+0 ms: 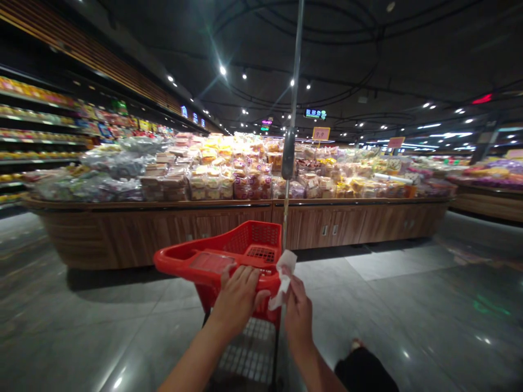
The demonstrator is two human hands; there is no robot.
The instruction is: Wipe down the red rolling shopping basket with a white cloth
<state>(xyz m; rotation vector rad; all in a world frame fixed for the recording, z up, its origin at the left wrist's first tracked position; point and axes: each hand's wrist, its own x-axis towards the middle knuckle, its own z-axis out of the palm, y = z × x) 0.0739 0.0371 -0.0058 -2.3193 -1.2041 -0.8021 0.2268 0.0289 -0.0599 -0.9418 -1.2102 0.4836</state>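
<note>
Floor (pixel 388 310) surrounds our cart (pixel 175 262). Our left hand (pixel 237 289) curls over its stiff-looking handle (pixel 268 283); beside it, our right hand (pixel 299 313) pinches soft-looking tissue (pixel 287 261), best held bunched.

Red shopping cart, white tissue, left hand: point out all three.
Red shopping cart (pixel 209 263): head view, on the flat panel of its near handle end.
White tissue (pixel 287 261): head view, on its upper part.
Left hand (pixel 238 290): head view, on the back of the hand.

Two hands (pixel 241 291), one red cart (pixel 174 261), one white tissue (pixel 287 261) — plus one thin pole (pixel 296 71), one 9.9 sign (pixel 321 133).
</note>
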